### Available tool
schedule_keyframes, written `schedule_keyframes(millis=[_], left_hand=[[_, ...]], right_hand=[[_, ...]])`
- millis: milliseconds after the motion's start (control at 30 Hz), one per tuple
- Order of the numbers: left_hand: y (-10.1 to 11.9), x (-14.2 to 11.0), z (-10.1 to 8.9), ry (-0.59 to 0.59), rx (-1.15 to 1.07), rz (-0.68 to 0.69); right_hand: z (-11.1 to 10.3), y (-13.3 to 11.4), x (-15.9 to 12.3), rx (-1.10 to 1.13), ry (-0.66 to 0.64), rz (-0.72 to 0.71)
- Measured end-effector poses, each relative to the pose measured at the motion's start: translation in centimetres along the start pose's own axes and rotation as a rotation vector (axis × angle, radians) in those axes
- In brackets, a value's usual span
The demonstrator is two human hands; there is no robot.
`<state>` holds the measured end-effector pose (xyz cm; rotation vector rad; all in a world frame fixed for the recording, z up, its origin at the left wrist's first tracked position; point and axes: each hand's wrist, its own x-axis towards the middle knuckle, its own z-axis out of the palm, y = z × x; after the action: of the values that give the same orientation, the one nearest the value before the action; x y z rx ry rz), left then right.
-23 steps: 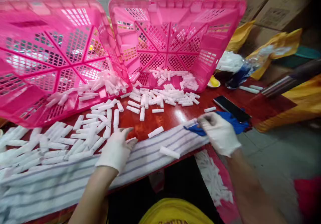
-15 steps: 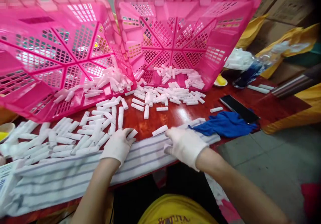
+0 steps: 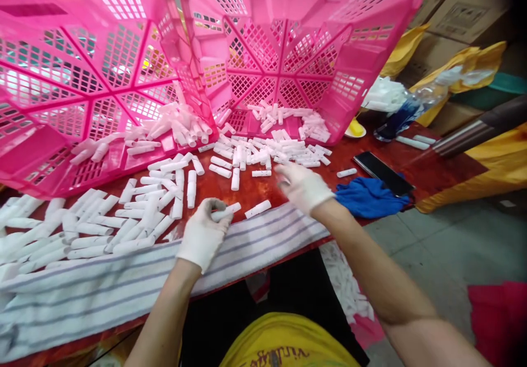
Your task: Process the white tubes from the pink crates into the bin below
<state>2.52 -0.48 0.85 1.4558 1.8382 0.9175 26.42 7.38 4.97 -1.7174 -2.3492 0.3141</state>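
Observation:
My left hand, in a white glove, pinches a small white plastic tube above the front of the table. Another white tube lies just right of it, by the edge of a striped towel. My gloved right hand is held over the table beyond the towel, fingers stretched out and a little blurred, with nothing visible in them. Nearest to its fingertips are a single tube and a loose heap of white tubes.
Two pink baskets lie tipped on their sides, tubes spilling from them. More tubes cover the left. On the right are a blue cloth, a phone, a bottle and a dark cylinder.
My right hand has moved from the towel up and away, toward the heap. My left hand has lifted slightly rightward with its tube. The view has shifted a little.

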Motion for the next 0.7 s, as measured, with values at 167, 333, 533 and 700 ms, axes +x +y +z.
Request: schedule_keyframes(millis=[167,333,533,700], left_hand=[[1.4,-0.7,1.1,-0.131,-0.200,-0.109],[2.6,-1.3,1.8,-0.283,-0.718,-0.217],[4.1,-1.8,3.2,-0.452,-1.012,-0.284],[5.1,-2.6,3.6,-0.606,-1.056,-0.287]], right_hand=[[3.7,-3.1,6.7,-0.161,-0.153,-0.129],[4.2,-1.5,3.7,0.445,0.120,-0.061],[2.3,-3.3,-0.7,1.572,0.312,0.088],[2.1,-4.3,-1.1,1.665,0.298,0.160]])
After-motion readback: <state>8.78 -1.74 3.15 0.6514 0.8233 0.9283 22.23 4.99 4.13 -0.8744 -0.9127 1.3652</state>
